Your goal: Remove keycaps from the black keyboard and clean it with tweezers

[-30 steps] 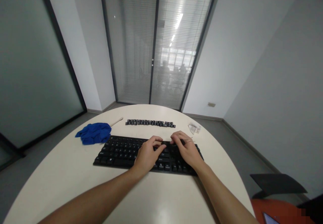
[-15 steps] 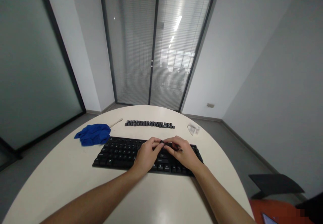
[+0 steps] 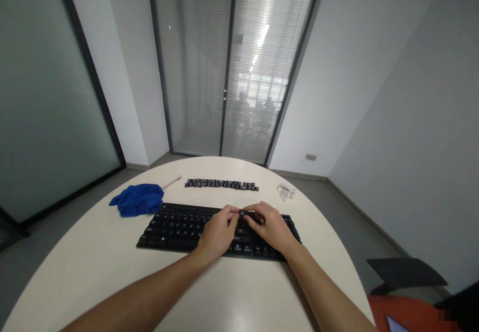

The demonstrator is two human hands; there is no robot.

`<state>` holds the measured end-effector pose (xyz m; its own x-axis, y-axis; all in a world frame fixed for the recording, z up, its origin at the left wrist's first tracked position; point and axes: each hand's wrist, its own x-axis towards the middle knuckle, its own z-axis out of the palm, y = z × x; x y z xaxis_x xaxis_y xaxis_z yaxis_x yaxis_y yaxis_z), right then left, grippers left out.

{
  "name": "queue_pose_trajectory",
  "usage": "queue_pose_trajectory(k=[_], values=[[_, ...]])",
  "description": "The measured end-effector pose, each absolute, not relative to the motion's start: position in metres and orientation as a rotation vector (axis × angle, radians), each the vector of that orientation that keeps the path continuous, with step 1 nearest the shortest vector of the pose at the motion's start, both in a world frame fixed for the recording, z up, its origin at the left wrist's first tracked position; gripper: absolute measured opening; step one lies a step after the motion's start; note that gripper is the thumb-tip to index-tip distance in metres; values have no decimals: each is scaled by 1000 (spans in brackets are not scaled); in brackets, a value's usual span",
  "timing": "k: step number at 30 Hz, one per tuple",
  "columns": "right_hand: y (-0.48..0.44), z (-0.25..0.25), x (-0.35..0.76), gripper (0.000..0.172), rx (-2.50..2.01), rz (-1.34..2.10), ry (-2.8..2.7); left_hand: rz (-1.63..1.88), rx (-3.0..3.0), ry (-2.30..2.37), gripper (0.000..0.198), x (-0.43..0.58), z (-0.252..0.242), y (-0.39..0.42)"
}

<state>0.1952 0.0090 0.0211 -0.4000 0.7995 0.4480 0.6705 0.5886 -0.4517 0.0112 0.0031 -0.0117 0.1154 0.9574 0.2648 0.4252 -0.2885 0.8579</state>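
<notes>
Left hand [image 3: 219, 231] and right hand [image 3: 272, 227] are together pinching a small black keycap [image 3: 241, 213] over the long black plastic keyboard [image 3: 175, 226]; a crumpled blue cloth [image 3: 137, 200] is lying by the keyboard's far-left corner.

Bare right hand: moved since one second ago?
Yes: against the long black keyboard, the bare right hand has shifted left, its fingertips closer to those of the bare left hand.
</notes>
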Motion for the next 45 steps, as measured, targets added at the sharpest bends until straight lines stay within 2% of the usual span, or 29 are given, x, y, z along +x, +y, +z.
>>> queue_pose_trajectory(k=[9,15,23,31,45], values=[[11,23,196,23,-1097,178,-2239,1095,1853,1402,17,12,-5,-3],[26,22,221,24,-1382,-56,-2080,1004,2219,1437,22,16,-2,-15],[60,14,247,28,-1876,-28,-2048,922,2339,1406,26,16,-2,-17],[95,16,247,24,-2023,-16,-2024,913,2362,1424,25,16,-2,-18],[132,7,245,28,-2130,-16,-1959,870,2369,1451,25,17,3,-19]])
